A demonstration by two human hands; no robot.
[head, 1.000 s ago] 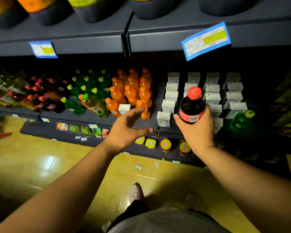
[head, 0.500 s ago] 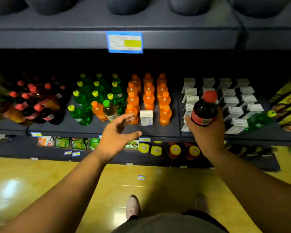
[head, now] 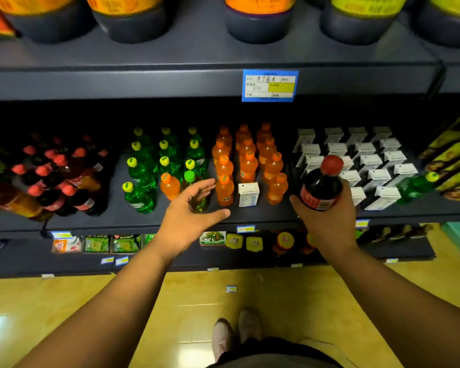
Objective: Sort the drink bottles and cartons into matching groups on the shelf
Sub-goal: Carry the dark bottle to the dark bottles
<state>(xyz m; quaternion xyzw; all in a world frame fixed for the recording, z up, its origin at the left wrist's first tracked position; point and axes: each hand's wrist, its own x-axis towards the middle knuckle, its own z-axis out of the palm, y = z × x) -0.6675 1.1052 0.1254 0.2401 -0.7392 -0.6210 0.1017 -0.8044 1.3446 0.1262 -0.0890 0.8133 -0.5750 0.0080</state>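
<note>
My right hand (head: 327, 221) grips a dark red-capped bottle (head: 322, 184) upright in front of the white cartons (head: 369, 160). My left hand (head: 190, 216) hovers open, fingers spread, just in front of a yellowish green-capped bottle (head: 190, 181) standing among the orange bottles (head: 246, 158). One white carton (head: 248, 194) stands in the front row of the orange group. A lone orange bottle (head: 169, 185) stands beside the green bottles (head: 165, 155). Another green bottle (head: 414, 185) lies at the right end of the cartons. Red-capped dark bottles (head: 56, 176) fill the shelf's left.
The dark shelf edge (head: 144, 224) runs across below the drinks, with packets and jars on the lower shelf (head: 223, 240). Large jugs (head: 258, 19) sit on the upper shelf with a blue price tag (head: 270, 85). Yellow packages (head: 454, 160) lean at far right. My shoes (head: 237, 333) stand on yellow floor.
The view has shifted left along the shelf. My left hand has reached closer to the green-capped bottle. My right hand keeps hold of the dark bottle.
</note>
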